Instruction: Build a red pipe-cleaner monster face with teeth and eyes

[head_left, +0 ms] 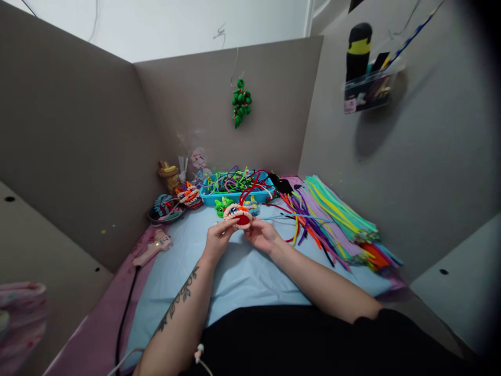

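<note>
Between my two hands, above the blue cloth, is a small figure of coiled pipe cleaners (243,220), cream around a red middle, with orange and a blue eye. My left hand (219,237) pinches its left side between thumb and fingers. On the other side, my right hand (264,235) has its fingers closed at the figure's right edge. A light blue pipe cleaner (291,215) runs off to the right near my right hand. Just behind sits a green pipe-cleaner figure (221,206), partly covered by the held one.
Behind stands a blue tray (219,199) heaped with pipe-cleaner pieces. Bundles of long pipe cleaners (332,219) lie at right. To the left are a pink glue gun (152,248), a dark bowl (166,218) and an orange-and-cream figure (189,196). Grey panels surround the table.
</note>
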Action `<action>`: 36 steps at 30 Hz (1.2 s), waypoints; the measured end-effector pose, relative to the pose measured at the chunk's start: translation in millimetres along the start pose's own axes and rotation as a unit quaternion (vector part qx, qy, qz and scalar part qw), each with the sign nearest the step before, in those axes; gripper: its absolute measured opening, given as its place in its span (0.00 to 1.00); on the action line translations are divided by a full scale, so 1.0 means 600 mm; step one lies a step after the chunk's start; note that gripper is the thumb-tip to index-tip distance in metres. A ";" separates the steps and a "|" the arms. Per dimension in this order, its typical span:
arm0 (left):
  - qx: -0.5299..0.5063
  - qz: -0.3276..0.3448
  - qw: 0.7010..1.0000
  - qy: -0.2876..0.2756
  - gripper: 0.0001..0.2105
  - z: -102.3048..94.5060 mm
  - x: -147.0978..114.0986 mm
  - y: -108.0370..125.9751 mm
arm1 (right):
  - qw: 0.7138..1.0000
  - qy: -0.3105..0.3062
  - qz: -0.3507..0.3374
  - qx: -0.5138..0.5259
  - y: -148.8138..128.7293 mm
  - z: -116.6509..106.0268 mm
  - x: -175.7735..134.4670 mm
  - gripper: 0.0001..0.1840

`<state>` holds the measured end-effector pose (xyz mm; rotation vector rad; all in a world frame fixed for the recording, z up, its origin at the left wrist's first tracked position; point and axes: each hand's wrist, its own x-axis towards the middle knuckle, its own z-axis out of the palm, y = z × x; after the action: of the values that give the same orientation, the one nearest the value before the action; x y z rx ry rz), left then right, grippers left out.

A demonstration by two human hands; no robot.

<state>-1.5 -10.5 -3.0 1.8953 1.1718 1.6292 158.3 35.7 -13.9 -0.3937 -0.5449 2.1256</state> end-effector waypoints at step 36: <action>-0.419 -0.177 0.890 0.024 0.33 0.006 0.004 -0.005 | 0.980 -0.041 -0.162 -0.108 0.016 0.034 -0.012 0.13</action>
<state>0.8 -5.9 -4.6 1.0274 0.5978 1.5969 146.4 19.8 -0.9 -0.3138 -0.8325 1.7815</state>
